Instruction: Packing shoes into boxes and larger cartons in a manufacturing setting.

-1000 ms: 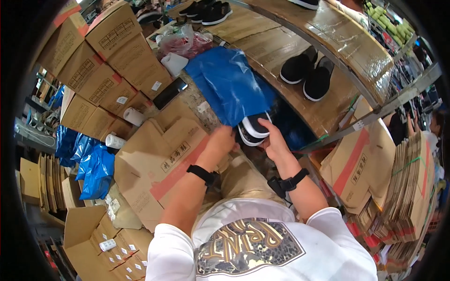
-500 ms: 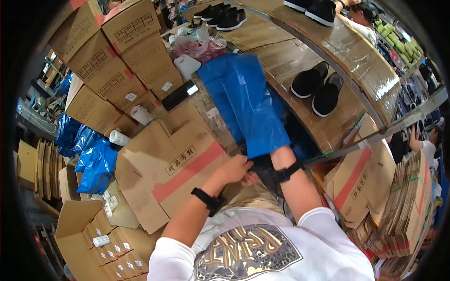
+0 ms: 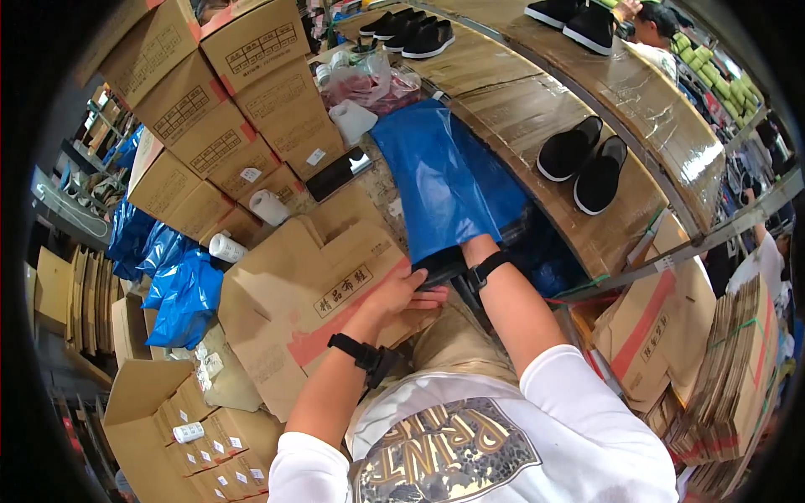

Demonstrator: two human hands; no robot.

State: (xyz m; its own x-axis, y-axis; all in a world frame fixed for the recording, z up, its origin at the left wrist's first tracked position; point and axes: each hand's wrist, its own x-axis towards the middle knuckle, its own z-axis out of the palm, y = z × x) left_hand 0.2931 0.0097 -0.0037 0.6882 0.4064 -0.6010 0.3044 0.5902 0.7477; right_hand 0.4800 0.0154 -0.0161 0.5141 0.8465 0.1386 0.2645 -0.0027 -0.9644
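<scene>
Right hand (image 3: 471, 251): inserted into the mouth of the blue plastic bag (image 3: 444, 180) up to the wrist; the bag hides the fingers, so its grip cannot be told. A black wrist strap sits just outside the bag's opening.

Left hand (image 3: 411, 293): fingers extended, closed lightly on the lower lip of the bag's mouth, where a dark object (image 3: 440, 267) shows; what that object is cannot be made out. The heel of the hand rests against the flap of an open cardboard box (image 3: 310, 302).

The blue plastic bag lies along the near edge of the worktop (image 3: 520, 84), its mouth overhanging the edge toward the person. Its contents are hidden.

On the worktop, beyond the bag to the right, a pair of black slip-on shoes (image 3: 583, 163) lies side by side. More black shoes (image 3: 411, 33) stand toward the far left end, and another pair (image 3: 574, 18) at the far edge. A clear plastic bag (image 3: 369, 84) with pinkish contents and a white roll (image 3: 352, 120) lie just beside the blue bag's closed end.

Stacked closed cartons (image 3: 218, 101) stand at left. Two white tape rolls (image 3: 268, 205) rest on boxes beneath them. Further blue bags (image 3: 176, 289) are heaped at the far left. Flattened cardboard (image 3: 738, 377) stands bundled at right.
</scene>
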